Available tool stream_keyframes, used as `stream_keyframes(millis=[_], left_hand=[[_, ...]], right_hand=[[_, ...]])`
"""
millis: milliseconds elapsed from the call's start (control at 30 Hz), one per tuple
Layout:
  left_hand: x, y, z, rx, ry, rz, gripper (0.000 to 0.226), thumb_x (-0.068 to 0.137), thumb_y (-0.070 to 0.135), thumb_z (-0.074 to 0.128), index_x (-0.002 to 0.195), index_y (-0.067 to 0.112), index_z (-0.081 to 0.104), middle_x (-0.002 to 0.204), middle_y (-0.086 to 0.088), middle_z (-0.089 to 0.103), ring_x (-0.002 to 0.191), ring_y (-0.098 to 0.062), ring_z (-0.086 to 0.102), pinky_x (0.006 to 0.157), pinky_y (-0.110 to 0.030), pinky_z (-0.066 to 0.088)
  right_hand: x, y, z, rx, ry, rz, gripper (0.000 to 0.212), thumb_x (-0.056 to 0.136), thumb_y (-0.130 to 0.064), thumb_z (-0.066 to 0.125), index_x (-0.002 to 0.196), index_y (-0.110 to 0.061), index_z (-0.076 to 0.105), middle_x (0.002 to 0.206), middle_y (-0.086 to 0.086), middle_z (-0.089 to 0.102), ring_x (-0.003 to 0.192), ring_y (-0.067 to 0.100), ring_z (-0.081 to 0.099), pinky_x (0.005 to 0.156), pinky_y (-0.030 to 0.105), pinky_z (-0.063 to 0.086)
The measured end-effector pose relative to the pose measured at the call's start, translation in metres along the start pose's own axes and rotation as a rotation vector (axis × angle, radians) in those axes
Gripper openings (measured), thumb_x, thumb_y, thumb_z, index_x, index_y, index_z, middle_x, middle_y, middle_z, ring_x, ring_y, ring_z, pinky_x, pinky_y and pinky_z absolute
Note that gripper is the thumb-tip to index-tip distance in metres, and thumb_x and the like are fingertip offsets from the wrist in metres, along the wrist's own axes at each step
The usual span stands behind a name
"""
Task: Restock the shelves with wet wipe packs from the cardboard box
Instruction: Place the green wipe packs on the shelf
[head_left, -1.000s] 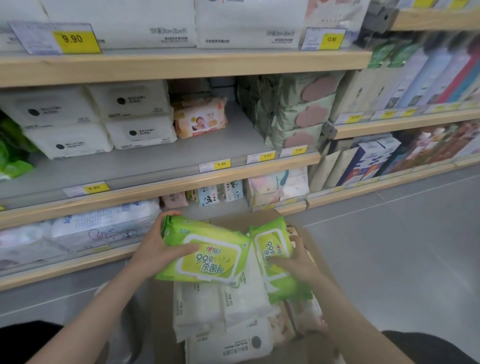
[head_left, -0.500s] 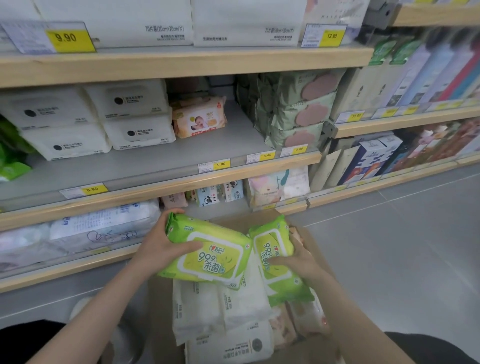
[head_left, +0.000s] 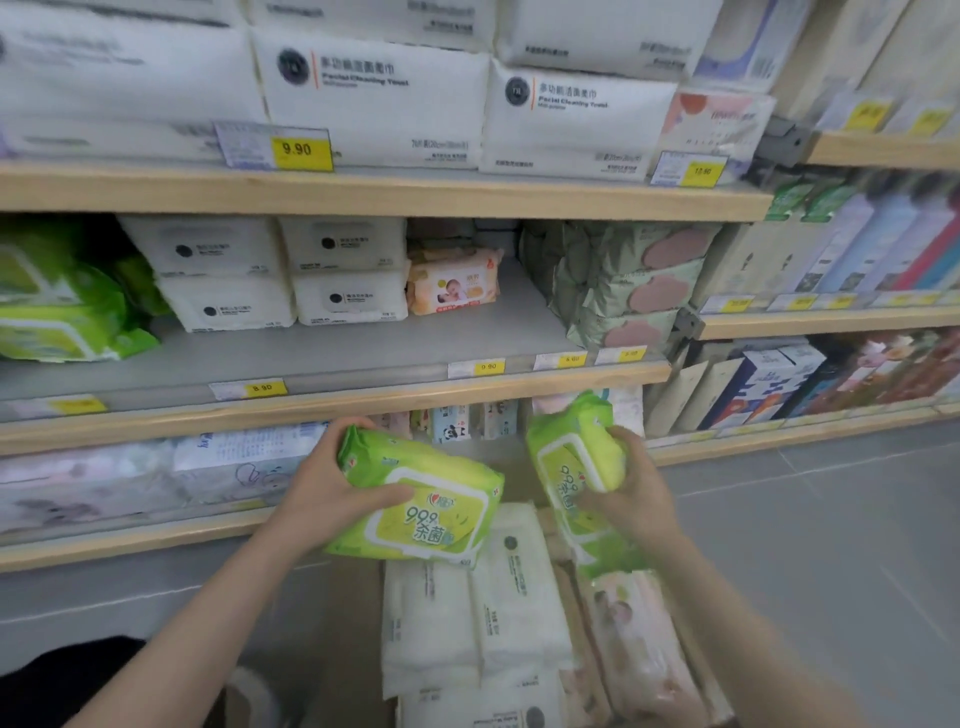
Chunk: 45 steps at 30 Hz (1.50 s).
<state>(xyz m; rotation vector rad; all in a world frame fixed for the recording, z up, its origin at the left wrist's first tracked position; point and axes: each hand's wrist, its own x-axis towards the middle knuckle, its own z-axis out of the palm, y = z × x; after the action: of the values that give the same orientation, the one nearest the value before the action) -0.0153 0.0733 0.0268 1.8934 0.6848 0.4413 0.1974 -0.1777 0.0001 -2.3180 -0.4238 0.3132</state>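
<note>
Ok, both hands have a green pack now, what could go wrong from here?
1. The right hand grips its green pack near one end, tilted; it might slip back into the box.
2. The matching green stock sits far left on the middle shelf; reaching across with the left hand full could nudge the white packs.

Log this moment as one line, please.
left hand: grips green pack | right hand: grips second green pack | both above box packs | shelf: not yet restocked
</note>
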Motion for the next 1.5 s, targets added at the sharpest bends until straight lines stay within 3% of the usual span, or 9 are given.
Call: stream_keyframes(millis=[100,300,533,633,900,1067,1200,1333,1500], left_hand=[[-0.007,0.007,-0.033,0.069,0.114,0.01,0.077,0.044,0.038,0.091,0.108,0.035,0.048,0.097,0.02,0.055,0.089,-0.004,0.056,0.069,-0.016,0.04],[-0.02,0.01,-0.124,0.155,0.367,0.016,0.071,0.054,0.027,0.09,0.111,0.031,0.048,0.105,0.008,0.054,0.097,-0.016,0.052,0.079,-0.029,0.037],[-0.056,-0.039,-0.217,0.067,0.702,-0.051,0.071,0.038,0.046,0.087,0.095,0.042,0.046,0.106,0.006,0.052,0.098,-0.014,0.05,0.083,-0.028,0.037],[-0.066,-0.064,-0.246,0.031,0.753,-0.084,0.068,0.046,0.035,0.091,0.096,0.043,0.046,0.102,0.01,0.052,0.096,-0.012,0.052,0.079,-0.025,0.037],[-0.068,-0.125,-0.283,0.052,0.875,-0.124,0.073,0.036,0.054,0.08,0.099,0.042,0.045,0.097,0.03,0.051,0.085,0.004,0.05,0.074,-0.017,0.04],[-0.068,-0.145,-0.291,0.075,0.905,-0.139,0.073,0.045,0.033,0.092,0.1,0.041,0.045,0.096,0.026,0.053,0.089,0.005,0.051,0.073,-0.024,0.04],[-0.063,-0.15,-0.297,0.072,0.905,-0.145,0.072,0.038,0.045,0.084,0.097,0.045,0.044,0.095,0.023,0.055,0.089,0.002,0.054,0.071,-0.018,0.043],[-0.063,-0.147,-0.3,0.035,0.921,-0.144,0.076,0.037,0.046,0.083,0.103,0.04,0.046,0.097,0.024,0.055,0.086,0.008,0.053,0.071,-0.015,0.042],[-0.072,-0.154,-0.307,-0.019,0.991,-0.151,0.076,0.047,0.034,0.09,0.11,0.035,0.048,0.101,0.027,0.053,0.091,0.006,0.053,0.073,-0.016,0.042]], right_hand=[[0.01,-0.042,-0.002,-0.052,-0.026,-0.165,0.095,0.047,-0.032,0.086,0.128,-0.041,0.037,0.12,-0.001,0.054,0.108,0.025,0.052,0.091,0.044,0.045],[0.022,-0.126,0.04,-0.154,-0.157,-0.446,0.094,0.048,-0.03,0.084,0.129,-0.044,0.037,0.125,-0.001,0.054,0.112,0.026,0.051,0.092,0.043,0.045],[0.03,-0.228,0.129,-0.333,-0.245,-0.74,0.09,0.062,-0.025,0.08,0.137,-0.042,0.033,0.13,0.003,0.051,0.114,0.026,0.045,0.092,0.037,0.039],[0.033,-0.28,0.172,-0.422,-0.227,-0.865,0.089,0.065,-0.025,0.08,0.139,-0.041,0.032,0.133,0.005,0.049,0.118,0.026,0.042,0.098,0.038,0.033],[0.043,-0.385,0.291,-0.626,-0.211,-1.104,0.087,0.069,-0.026,0.075,0.141,-0.04,0.028,0.136,0.005,0.048,0.122,0.028,0.043,0.098,0.038,0.032],[0.045,-0.425,0.35,-0.608,-0.287,-1.111,0.087,0.069,-0.024,0.077,0.141,-0.038,0.03,0.137,0.008,0.049,0.125,0.029,0.042,0.101,0.039,0.032],[0.047,-0.436,0.384,-0.598,-0.491,-1.079,0.085,0.071,-0.027,0.077,0.142,-0.037,0.031,0.144,0.006,0.044,0.129,0.027,0.042,0.107,0.042,0.034],[0.05,-0.426,0.38,-0.62,-0.352,-0.972,0.082,0.072,-0.048,0.074,0.142,-0.039,0.033,0.156,0.004,0.019,0.142,0.029,0.018,0.109,0.06,0.019],[0.06,-0.395,0.374,-0.361,-0.359,-0.826,0.076,0.073,-0.049,0.075,0.139,-0.028,0.044,0.144,0.016,0.036,0.129,0.039,0.038,0.109,0.043,0.033]])
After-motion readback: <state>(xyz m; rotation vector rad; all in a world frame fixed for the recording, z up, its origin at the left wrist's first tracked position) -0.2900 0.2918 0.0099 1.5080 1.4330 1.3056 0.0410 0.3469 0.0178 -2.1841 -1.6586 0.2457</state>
